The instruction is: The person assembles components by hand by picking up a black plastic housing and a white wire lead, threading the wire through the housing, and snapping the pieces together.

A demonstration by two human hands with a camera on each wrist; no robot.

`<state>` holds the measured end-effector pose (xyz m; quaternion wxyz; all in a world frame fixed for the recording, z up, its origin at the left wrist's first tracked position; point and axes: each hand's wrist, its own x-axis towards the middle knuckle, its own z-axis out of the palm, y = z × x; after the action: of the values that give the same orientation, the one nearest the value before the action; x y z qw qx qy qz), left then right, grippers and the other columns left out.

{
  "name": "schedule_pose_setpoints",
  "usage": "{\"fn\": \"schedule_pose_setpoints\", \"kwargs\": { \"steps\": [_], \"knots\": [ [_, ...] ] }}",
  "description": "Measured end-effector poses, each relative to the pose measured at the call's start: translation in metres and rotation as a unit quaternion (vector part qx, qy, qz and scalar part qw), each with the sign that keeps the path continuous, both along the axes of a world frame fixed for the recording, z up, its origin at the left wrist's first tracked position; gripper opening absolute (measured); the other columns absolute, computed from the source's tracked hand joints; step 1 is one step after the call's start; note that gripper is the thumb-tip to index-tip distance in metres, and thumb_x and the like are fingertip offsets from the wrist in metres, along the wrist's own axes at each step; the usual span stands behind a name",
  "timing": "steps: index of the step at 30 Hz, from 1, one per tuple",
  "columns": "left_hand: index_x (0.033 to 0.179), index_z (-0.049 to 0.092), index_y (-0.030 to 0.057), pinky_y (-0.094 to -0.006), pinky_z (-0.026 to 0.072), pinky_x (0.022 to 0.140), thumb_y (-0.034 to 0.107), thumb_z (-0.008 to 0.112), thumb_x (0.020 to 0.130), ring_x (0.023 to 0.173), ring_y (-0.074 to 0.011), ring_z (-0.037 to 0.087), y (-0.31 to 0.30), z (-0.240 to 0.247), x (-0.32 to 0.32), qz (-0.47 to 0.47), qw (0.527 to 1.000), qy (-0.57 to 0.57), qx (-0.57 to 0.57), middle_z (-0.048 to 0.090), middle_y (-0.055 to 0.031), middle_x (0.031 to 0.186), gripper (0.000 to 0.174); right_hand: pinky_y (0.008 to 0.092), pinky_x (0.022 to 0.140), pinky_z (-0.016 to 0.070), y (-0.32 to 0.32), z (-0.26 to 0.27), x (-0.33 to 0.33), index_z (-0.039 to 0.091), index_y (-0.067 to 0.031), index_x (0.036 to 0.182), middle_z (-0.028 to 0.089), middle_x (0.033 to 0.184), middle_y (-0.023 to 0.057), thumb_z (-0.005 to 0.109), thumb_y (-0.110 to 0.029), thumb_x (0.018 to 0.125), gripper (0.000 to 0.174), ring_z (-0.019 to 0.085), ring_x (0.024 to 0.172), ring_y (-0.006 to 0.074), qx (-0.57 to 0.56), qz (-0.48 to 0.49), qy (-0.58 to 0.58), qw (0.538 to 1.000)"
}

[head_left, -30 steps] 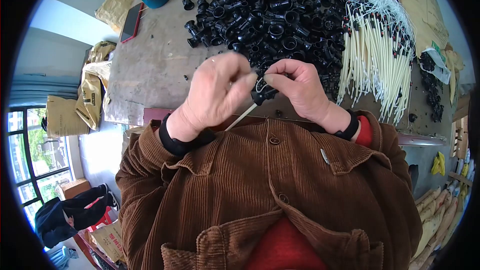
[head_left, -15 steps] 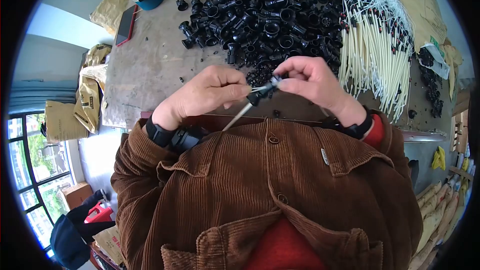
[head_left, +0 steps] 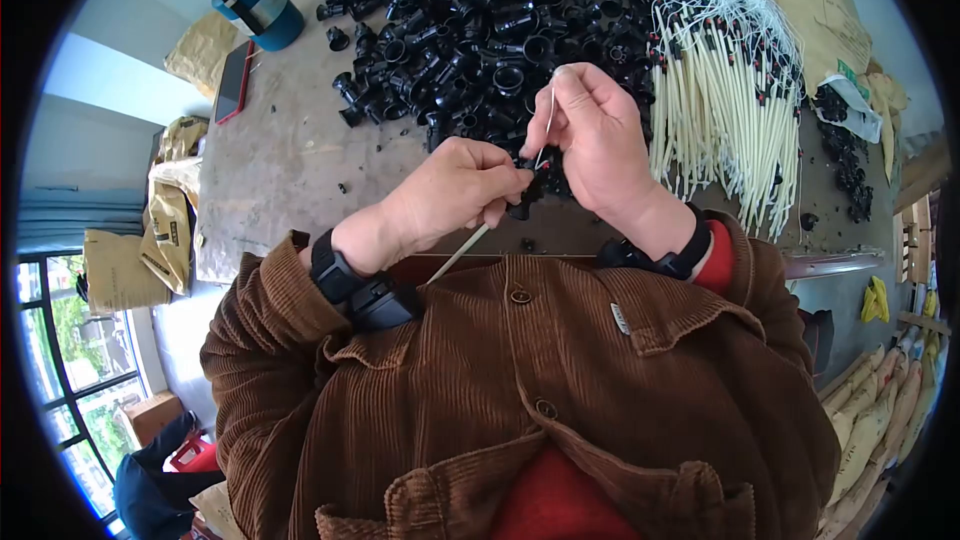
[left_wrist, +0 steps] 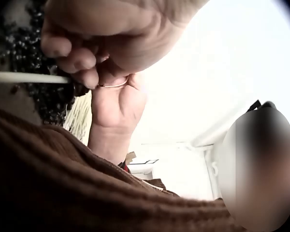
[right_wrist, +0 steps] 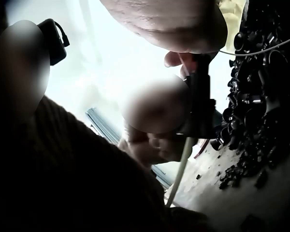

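My left hand [head_left: 450, 190] grips a black plastic fitting [right_wrist: 201, 101] just above the table's front edge. A pale thin tube [head_left: 458, 257] sticks out of the fitting's lower end and slants down toward the jacket. Thumb and forefinger of my right hand [head_left: 606, 145], raised above and beside the left, pinch a thin white cord [head_left: 550, 122]. That cord runs down to the fitting's top, near a small red spot. In the left wrist view the tube [left_wrist: 29, 77] enters the left hand from the side, and curled fingers mostly hide the fitting.
A heap of black plastic fittings [head_left: 460, 40] covers the table's far middle. To its right lies a bundle of pale tubes [head_left: 735, 120] with white cords. A blue bottle [head_left: 250, 0] and a phone [head_left: 233, 82] are at the left. Paper sacks [head_left: 835, 10] stand beyond the bundle.
My right hand has risen away from the left, drawing the white cord up. The left hand has closed in on the fitting, where it earlier held the cord beside it.
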<state>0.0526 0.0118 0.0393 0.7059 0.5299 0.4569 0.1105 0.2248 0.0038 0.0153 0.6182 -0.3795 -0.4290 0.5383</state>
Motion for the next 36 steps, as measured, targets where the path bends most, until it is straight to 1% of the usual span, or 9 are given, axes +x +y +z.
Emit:
{"fn": "schedule_pose_setpoints", "kwargs": {
  "steps": [6, 9, 13, 22, 27, 29, 32, 34, 36],
  "knots": [
    [0.081, 0.062, 0.0059, -0.0169, 0.0337, 0.049, 0.019, 0.058, 0.093, 0.056, -0.0025, 0.048, 0.005, -0.025, -0.006, -0.006, 0.990, -0.097, -0.102, 0.058, 0.0026, 0.071, 0.019, 0.0199, 0.048, 0.0311, -0.014, 0.010, -0.002, 0.050, -0.0058, 0.090, 0.043, 0.067, -0.0020, 0.046, -0.018, 0.101, 0.017, 0.034, 0.053, 0.0056, -0.015, 0.099, 0.077, 0.992],
    [0.092, 0.064, 0.0001, -0.0200, 0.0428, 0.058, 0.024, 0.062, 0.091, 0.066, -0.0053, 0.055, 0.007, -0.026, -0.009, -0.048, 0.996, -0.066, 0.019, 0.062, -0.0011, 0.076, 0.024, 0.0197, 0.048, 0.0303, -0.018, 0.012, -0.002, 0.050, -0.0058, 0.091, 0.043, 0.068, -0.0021, 0.047, -0.019, 0.101, 0.017, 0.033, 0.053, 0.0052, 0.030, 0.113, 0.052, 0.992],
    [0.105, 0.062, -0.0023, -0.0229, 0.0470, 0.070, 0.022, 0.057, 0.095, 0.075, -0.0081, 0.058, -0.008, -0.008, -0.007, -0.026, 0.978, -0.188, -0.089, 0.065, -0.0034, 0.083, 0.027, 0.0197, 0.048, 0.0300, -0.026, 0.018, -0.006, 0.050, -0.0055, 0.091, 0.043, 0.068, -0.0020, 0.047, -0.019, 0.101, 0.017, 0.032, 0.053, 0.0050, 0.080, 0.123, 0.017, 0.989],
    [0.105, 0.064, -0.0019, -0.0241, 0.0485, 0.071, 0.022, 0.052, 0.098, 0.076, -0.0100, 0.059, -0.024, -0.026, -0.010, -0.027, 0.976, -0.215, 0.002, 0.066, -0.0047, 0.084, 0.028, 0.0200, 0.049, 0.0336, -0.031, 0.016, -0.010, 0.051, -0.0047, 0.094, 0.047, 0.071, 0.0004, 0.046, -0.016, 0.101, 0.014, 0.036, 0.055, 0.0047, 0.079, 0.112, 0.091, 0.986],
    [0.102, 0.065, -0.0011, -0.0241, 0.0477, 0.071, 0.021, 0.056, 0.095, 0.077, -0.0094, 0.059, -0.026, -0.001, -0.062, -0.066, 0.982, -0.023, 0.177, 0.066, -0.0052, 0.085, 0.025, 0.0224, 0.051, 0.0385, -0.026, 0.013, -0.012, 0.053, -0.0045, 0.092, 0.053, 0.072, 0.0015, 0.049, -0.015, 0.100, 0.014, 0.044, 0.057, 0.0059, 0.172, 0.025, -0.077, 0.982],
    [0.104, 0.065, -0.0001, -0.0252, 0.0473, 0.071, 0.019, 0.063, 0.090, 0.078, -0.0095, 0.058, -0.034, 0.016, -0.110, -0.099, 0.962, 0.121, 0.223, 0.066, -0.0045, 0.086, 0.024, 0.0245, 0.056, 0.0430, -0.036, 0.024, -0.001, 0.058, -0.0028, 0.087, 0.059, 0.074, 0.0015, 0.054, -0.015, 0.096, 0.015, 0.051, 0.062, 0.0078, -0.076, 0.235, -0.230, 0.941],
    [0.105, 0.066, 0.0015, -0.0303, 0.0488, 0.066, 0.015, 0.073, 0.078, 0.073, -0.0162, 0.062, -0.062, 0.016, -0.193, -0.123, 0.927, 0.265, 0.233, 0.066, -0.0064, 0.080, 0.031, 0.0250, 0.060, 0.0440, -0.039, 0.006, 0.000, 0.061, -0.0012, 0.082, 0.060, 0.072, -0.0007, 0.060, -0.014, 0.091, 0.016, 0.053, 0.064, 0.0077, 0.060, 0.407, -0.359, 0.838],
    [0.101, 0.067, 0.0025, -0.0336, 0.0497, 0.064, 0.019, 0.070, 0.080, 0.071, -0.0277, 0.065, -0.084, 0.017, -0.232, -0.142, 0.841, 0.443, 0.275, 0.065, -0.0150, 0.075, 0.028, 0.0242, 0.061, 0.0439, -0.036, 0.010, 0.000, 0.062, -0.0011, 0.082, 0.061, 0.072, -0.0008, 0.061, -0.014, 0.090, 0.015, 0.054, 0.064, 0.0073, 0.023, 0.419, -0.373, 0.827],
    [0.099, 0.067, 0.0022, -0.0342, 0.0498, 0.064, 0.018, 0.069, 0.079, 0.072, -0.0292, 0.065, -0.084, 0.014, -0.235, -0.114, 0.829, 0.459, 0.299, 0.065, -0.0156, 0.075, 0.026, 0.0226, 0.062, 0.0436, -0.035, 0.014, 0.000, 0.064, -0.0009, 0.083, 0.062, 0.073, -0.0008, 0.063, -0.014, 0.088, 0.014, 0.054, 0.066, 0.0066, -0.054, 0.427, -0.404, 0.807]
  ]
}}
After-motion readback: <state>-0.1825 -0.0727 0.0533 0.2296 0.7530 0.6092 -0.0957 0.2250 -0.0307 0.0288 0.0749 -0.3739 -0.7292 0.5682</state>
